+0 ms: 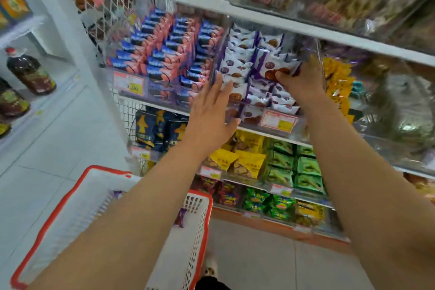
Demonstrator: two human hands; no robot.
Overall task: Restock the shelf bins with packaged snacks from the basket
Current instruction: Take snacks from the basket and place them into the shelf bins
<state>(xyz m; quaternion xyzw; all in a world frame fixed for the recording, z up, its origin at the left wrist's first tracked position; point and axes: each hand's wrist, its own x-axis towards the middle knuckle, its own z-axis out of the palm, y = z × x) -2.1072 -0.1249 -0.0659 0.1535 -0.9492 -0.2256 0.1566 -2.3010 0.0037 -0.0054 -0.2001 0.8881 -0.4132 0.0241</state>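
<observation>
I have my right hand (303, 82) reaching forward, clamped on a purple-white snack packet (276, 67) over the clear shelf bin (277, 122), my left hand (211, 110) flat, fingers apart, against the bin's front-left corner.

A single wide-angle head-worn camera looks forward and down from close range over both outstretched forearms at the shelf (259, 15) of snack bins straight ahead, with the red-rimmed basket (197, 219) low at the left and the tiled floor (259, 266) beneath, its edges bowed and blurred.
</observation>
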